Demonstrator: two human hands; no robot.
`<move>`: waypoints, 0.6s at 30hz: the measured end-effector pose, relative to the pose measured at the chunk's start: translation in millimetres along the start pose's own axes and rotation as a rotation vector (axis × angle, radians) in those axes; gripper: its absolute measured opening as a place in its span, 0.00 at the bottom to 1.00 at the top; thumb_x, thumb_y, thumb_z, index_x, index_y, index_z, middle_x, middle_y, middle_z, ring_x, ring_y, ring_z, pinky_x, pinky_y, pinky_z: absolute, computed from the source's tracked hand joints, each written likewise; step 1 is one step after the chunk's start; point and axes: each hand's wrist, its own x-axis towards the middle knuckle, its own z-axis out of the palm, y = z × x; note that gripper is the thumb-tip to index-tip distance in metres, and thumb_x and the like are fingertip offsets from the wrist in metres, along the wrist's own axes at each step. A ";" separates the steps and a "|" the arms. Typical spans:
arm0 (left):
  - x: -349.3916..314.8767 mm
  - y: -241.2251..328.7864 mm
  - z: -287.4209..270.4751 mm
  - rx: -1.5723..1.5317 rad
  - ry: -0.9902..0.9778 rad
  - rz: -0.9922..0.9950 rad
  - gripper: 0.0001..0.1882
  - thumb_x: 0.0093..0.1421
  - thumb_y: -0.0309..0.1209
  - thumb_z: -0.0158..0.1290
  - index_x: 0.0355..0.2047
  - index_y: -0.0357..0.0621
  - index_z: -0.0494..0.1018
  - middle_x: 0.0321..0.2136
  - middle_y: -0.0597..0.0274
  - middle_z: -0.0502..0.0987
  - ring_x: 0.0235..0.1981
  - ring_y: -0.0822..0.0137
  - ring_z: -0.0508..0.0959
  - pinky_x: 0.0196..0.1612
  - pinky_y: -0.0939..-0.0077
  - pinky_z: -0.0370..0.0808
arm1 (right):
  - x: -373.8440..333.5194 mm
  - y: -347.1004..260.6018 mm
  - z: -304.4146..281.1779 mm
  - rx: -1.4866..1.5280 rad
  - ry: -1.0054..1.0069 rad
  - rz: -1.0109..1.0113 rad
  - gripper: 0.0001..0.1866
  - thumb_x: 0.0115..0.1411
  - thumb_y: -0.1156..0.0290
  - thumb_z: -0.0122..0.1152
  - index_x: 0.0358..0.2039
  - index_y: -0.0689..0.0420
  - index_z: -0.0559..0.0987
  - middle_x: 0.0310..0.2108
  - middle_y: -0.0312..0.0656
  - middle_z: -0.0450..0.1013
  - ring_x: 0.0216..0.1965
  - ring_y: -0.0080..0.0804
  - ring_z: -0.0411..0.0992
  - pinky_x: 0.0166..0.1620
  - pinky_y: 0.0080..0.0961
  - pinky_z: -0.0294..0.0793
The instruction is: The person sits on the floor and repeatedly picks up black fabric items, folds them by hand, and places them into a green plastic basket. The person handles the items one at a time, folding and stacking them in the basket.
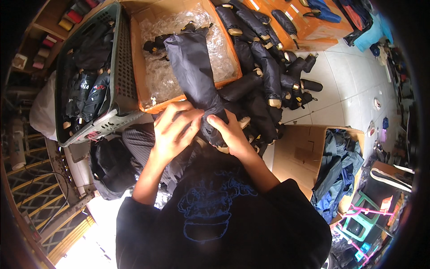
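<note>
Both hands meet at the lower end of a dark folded umbrella (195, 76), which rises from the person's lap and leans over the edge of an open cardboard box (139, 67) lined with clear plastic wrap (219, 49). The left hand (172, 130) wraps its fingers (190, 117) around the bunched fabric near the handle end, clenched on it; the right hand (230, 132) grips the same end from the other side, its fingers (215, 122) pressed into the cloth. Just beyond the hands lies a heap of sleeved umbrellas (264, 76) on the tiled floor (349, 85). To the left stands a grey plastic basket (121, 58) holding more dark umbrellas. At right, a second cardboard box (298, 154) holds blue-grey fabric (336, 170).
</note>
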 end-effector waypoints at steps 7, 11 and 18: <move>0.1 0.8 0.0 -0.028 -0.103 -0.167 0.10 0.49 0.20 0.63 0.33 0.39 0.78 0.32 0.59 0.77 0.32 0.62 0.79 0.35 0.72 0.76 | 10.5 18.5 -0.3 -0.174 0.121 -0.124 0.19 0.60 0.64 0.63 0.45 0.65 0.74 0.38 0.40 0.75 0.39 0.21 0.71 0.41 0.20 0.71; 3.8 1.4 -1.3 -0.165 -0.148 -0.318 0.07 0.50 0.18 0.61 0.30 0.37 0.76 0.32 0.59 0.75 0.35 0.65 0.77 0.40 0.74 0.73 | 8.3 3.2 2.2 -0.234 0.045 -0.162 0.22 0.58 0.63 0.65 0.46 0.66 0.74 0.40 0.41 0.75 0.41 0.22 0.71 0.44 0.21 0.71; -7.3 -14.4 25.2 -1.301 0.286 -0.793 0.40 0.55 0.45 0.61 0.61 0.44 0.53 0.47 0.51 0.70 0.48 0.57 0.73 0.50 0.65 0.72 | -8.8 -11.0 15.2 0.002 -0.097 0.109 0.24 0.60 0.62 0.62 0.51 0.64 0.71 0.40 0.41 0.75 0.42 0.26 0.72 0.46 0.22 0.71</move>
